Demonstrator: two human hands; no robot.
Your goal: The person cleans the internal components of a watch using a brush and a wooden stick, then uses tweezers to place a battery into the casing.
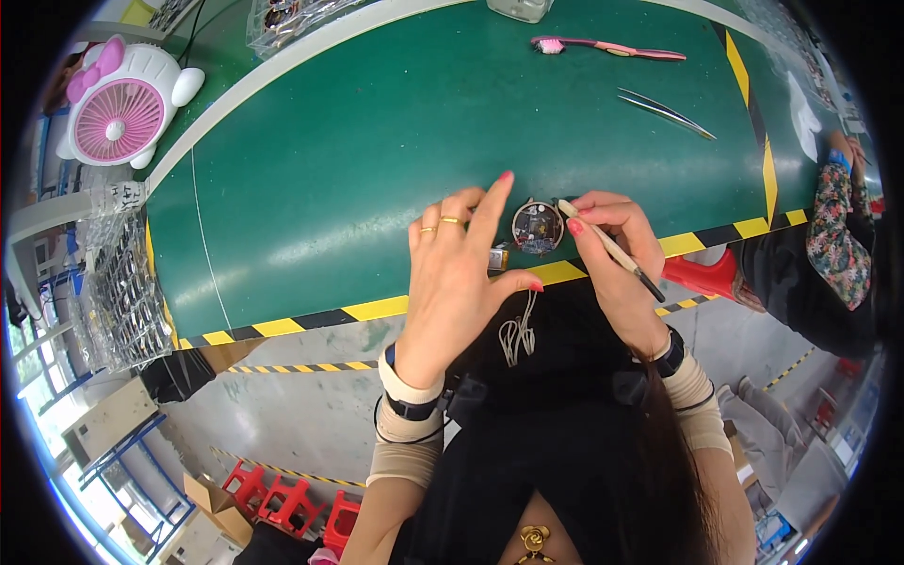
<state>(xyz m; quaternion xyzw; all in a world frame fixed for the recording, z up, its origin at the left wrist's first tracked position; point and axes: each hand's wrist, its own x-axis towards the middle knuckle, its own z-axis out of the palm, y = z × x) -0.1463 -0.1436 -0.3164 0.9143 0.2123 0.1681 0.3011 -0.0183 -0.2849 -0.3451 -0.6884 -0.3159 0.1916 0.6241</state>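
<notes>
A round, watch-sized casing (538, 229) lies near the table's front edge, its dark circuit board exposed. Pinched in my right hand (617, 250) is a slim pale stick (612, 247) with a dark lower end; its upper tip is at the casing's right rim. My left hand (452, 259) is on the casing's left, index finger and thumb spread apart, holding nothing. Between that thumb and finger sits a small silvery battery-like piece with yellow edging (497, 258), partly covered by the hand. Whether it is joined to the casing, I cannot tell.
Toward the back right of the green table (330, 207) lie a pink toothbrush (607, 47) and metal tweezers (669, 114). Bagged parts (118, 282) and a white-pink fan (122, 118) stand at the left. Another person's flowered sleeve (838, 235) shows on the right.
</notes>
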